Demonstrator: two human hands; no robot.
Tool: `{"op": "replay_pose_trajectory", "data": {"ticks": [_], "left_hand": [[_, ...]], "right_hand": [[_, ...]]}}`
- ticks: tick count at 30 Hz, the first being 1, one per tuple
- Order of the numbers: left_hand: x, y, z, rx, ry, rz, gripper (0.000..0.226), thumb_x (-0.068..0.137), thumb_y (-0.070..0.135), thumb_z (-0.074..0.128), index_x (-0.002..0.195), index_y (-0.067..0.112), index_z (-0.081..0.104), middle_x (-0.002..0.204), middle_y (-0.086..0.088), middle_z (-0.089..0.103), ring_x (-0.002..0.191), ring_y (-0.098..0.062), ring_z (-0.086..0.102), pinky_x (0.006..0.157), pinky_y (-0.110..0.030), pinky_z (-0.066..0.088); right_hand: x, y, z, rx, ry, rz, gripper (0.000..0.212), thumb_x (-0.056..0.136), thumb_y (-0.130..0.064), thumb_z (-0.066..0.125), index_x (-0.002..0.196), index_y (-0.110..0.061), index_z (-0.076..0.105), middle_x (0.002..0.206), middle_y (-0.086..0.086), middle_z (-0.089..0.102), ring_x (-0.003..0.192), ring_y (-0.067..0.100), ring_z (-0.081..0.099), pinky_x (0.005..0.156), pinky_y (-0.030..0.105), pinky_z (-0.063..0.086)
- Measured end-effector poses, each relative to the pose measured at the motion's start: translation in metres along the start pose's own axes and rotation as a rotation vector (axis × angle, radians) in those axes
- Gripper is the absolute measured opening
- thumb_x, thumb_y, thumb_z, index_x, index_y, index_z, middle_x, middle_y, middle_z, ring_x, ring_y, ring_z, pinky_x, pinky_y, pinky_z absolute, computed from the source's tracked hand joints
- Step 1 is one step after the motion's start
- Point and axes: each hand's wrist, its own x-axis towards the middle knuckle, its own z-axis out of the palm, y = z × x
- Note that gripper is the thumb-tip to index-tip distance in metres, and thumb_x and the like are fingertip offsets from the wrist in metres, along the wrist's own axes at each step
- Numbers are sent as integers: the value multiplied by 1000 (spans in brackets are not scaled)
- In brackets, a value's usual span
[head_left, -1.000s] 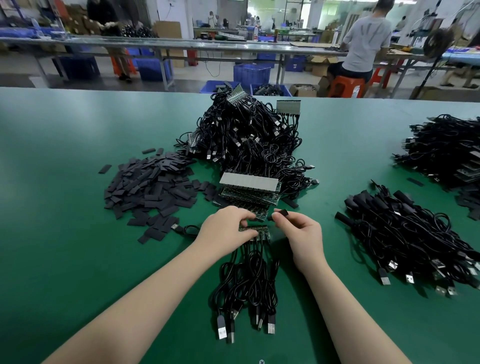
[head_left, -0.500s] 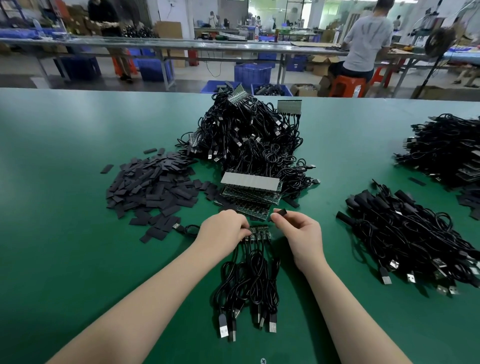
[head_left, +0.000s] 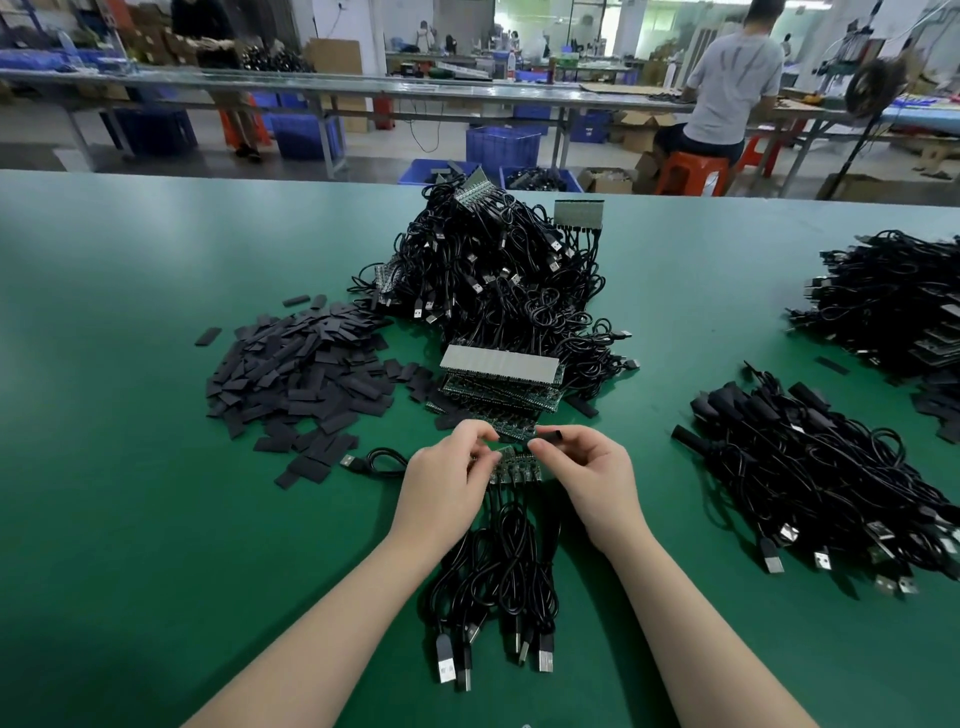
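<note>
Head view: left grip (head_left: 441, 483) is pinching the board strip (head_left: 514, 467) lying between both grips, while right grip (head_left: 592, 478) is pinching a black sleeve (head_left: 550, 432) just beyond it, which next probably needs aligning over one board.

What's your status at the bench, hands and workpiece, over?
Left hand grips the board strip. Right hand pinches a black sleeve beside it. Board stack close beyond both hands.

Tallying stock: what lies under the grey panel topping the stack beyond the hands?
Under the grey panel show the edges of several green circuit-board strips, stepped forward. Their count and faces are covered.
</note>
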Motion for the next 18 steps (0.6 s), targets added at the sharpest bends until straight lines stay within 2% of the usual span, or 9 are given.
{"op": "replay_pose_trajectory", "data": {"ticks": [5, 11, 16, 18], "left_hand": [[-1, -1, -1, -20, 38, -16, 12, 99, 23, 51, 103, 28, 61, 80, 12, 62, 67, -3, 55, 62, -26, 42], [-4, -4, -3, -81, 8, -24, 20, 99, 19, 49, 100, 34, 63, 94, 14, 64, 82, -2, 58, 75, -29, 50], [-4, -5, -2, -123, -10, -61, 14, 92, 32, 58, 101, 43, 58, 101, 19, 60, 91, 1, 57, 83, -27, 50], [-4, -6, -2, -123, 1, -65, 20, 90, 34, 63, 102, 45, 52, 99, 20, 58, 92, 4, 54, 81, -26, 48]], "right_hand": [[0, -3, 1, -21, -24, 0, 13, 82, -15, 80, 86, -26, 76, 69, -8, 71, 67, 3, 63, 67, 15, 51], [-4, -5, 3, -70, -69, -9, 8, 85, -18, 77, 90, -23, 72, 63, -11, 69, 61, -3, 61, 62, 10, 46], [-3, -4, 4, -101, -72, -12, 5, 89, -21, 74, 91, -22, 70, 60, -10, 64, 57, 2, 54, 59, 12, 45], [-4, -3, 4, -109, -82, -8, 5, 88, -21, 74, 92, -22, 70, 62, -7, 66, 59, 4, 55, 59, 14, 47]]}}
